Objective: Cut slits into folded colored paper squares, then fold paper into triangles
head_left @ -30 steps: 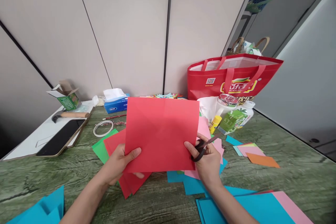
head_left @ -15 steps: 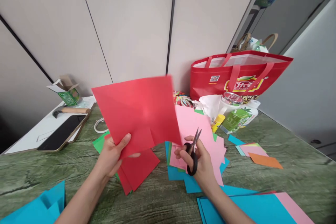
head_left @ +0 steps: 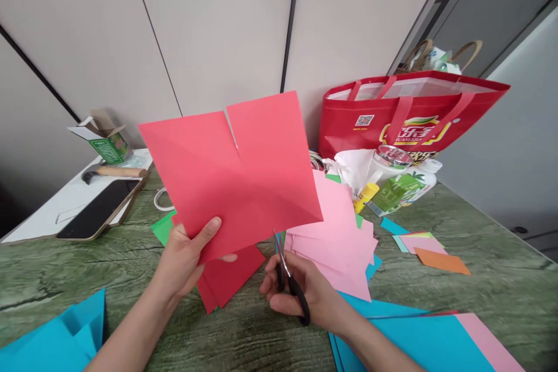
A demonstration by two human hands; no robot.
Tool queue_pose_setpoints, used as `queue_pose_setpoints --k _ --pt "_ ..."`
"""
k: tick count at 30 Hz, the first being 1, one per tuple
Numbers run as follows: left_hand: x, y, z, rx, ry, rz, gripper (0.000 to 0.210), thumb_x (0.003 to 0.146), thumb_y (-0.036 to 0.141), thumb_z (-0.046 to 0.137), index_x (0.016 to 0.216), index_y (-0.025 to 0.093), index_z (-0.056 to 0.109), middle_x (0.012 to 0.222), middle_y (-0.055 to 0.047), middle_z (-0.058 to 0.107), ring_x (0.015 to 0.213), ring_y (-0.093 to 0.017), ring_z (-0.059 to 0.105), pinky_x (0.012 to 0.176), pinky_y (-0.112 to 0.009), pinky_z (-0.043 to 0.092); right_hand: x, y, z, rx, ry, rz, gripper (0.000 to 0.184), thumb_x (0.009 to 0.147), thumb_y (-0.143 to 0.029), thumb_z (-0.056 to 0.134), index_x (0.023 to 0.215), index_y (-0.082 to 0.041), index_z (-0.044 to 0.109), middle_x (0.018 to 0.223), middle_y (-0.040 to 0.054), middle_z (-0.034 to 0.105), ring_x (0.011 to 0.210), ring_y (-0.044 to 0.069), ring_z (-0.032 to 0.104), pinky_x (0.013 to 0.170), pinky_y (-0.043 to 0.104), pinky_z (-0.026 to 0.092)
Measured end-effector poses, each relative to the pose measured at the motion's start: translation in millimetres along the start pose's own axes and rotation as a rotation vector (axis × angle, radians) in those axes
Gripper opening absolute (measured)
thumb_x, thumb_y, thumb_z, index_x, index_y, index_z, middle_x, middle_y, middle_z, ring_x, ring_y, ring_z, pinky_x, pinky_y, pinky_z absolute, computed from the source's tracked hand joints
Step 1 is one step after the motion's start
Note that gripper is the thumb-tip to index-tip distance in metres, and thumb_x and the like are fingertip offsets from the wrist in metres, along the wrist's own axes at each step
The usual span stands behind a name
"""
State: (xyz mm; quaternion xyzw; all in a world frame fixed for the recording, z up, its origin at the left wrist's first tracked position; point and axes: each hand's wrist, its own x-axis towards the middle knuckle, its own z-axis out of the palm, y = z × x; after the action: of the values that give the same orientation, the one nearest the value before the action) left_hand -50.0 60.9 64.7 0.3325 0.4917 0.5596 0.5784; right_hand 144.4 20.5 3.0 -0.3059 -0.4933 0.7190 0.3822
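Currently, the left hand (head_left: 183, 258) pinches a square sheet of bright red paper (head_left: 235, 180) near its lower left corner, thumb on the near face and fingers mostly hidden behind. The sheet is raised above the green wood-grained tabletop (head_left: 244, 343), tilted, with a narrow slit running from its top edge partway toward the middle. The right hand (head_left: 309, 290) is curled around a pair of black-handled metal scissors (head_left: 288, 275), blades pointing up toward the sheet's lower edge; whether the tips touch it, I cannot tell.

Below the sheet, darker red paper squares (head_left: 231, 279) lie on the tabletop, and to the right of them spreads an overlapping pile of pale pink paper (head_left: 335, 238). Bright blue paper sheets (head_left: 427, 337) lie at the near right, with a folded blue paper piece (head_left: 61, 331) at the near left. Farther left, a flat black phone (head_left: 100, 209) lies near a wooden-handled hammer (head_left: 117, 171). At the far right stands a large red shopping bag (head_left: 349, 133), with a yellow cylindrical stick (head_left: 365, 197) nearer.
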Motion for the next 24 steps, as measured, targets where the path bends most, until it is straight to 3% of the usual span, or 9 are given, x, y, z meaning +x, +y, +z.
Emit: queue_pose_setpoints --k 3,7,15,24 --pt "-2 0 1.4 0.001 0.001 0.014 0.026 0.053 0.026 0.079 0.075 0.015 0.070 0.085 -0.003 0.072 0.056 -0.018 0.064 0.039 -0.026 0.056 -2 -1 -1 0.022 -0.085 0.021 0.038 0.067 -0.026 0.074 0.097 -0.016 0.052 0.087 0.0049 0.061 0.076 0.012 0.055 0.070 0.026 0.042" --pt "-1 -2 0.0 -0.007 0.018 0.041 0.027 0.054 0.023 0.078 0.079 0.017 0.069 0.088 -0.001 0.071 0.062 -0.018 0.064 0.040 -0.026 0.057 -3 1 1 0.058 -0.123 0.056 0.038 0.067 -0.029 0.074 0.096 -0.016 0.053 0.083 0.0041 0.060 0.073 0.012 0.054 0.066 0.025 0.041" --pt "-7 -14 5.9 0.031 -0.041 -0.021 0.024 0.054 0.025 0.078 0.073 0.015 0.068 0.072 0.000 0.070 0.050 -0.016 0.062 0.040 -0.030 0.057 -3 1 2 0.057 -0.094 -0.013 0.043 0.071 -0.038 0.069 0.103 -0.017 0.051 0.087 0.0051 0.058 0.076 0.012 0.052 0.069 0.026 0.039" --pt "-10 -15 8.7 0.049 -0.030 -0.009 0.020 0.055 0.024 0.077 0.071 0.015 0.068 0.071 -0.001 0.070 0.053 -0.017 0.062 0.041 -0.029 0.057 -2 -2 4 0.091 -0.047 -0.009 0.052 0.060 -0.043 0.075 0.099 -0.018 0.051 0.085 0.0039 0.058 0.074 0.013 0.052 0.068 0.028 0.040"
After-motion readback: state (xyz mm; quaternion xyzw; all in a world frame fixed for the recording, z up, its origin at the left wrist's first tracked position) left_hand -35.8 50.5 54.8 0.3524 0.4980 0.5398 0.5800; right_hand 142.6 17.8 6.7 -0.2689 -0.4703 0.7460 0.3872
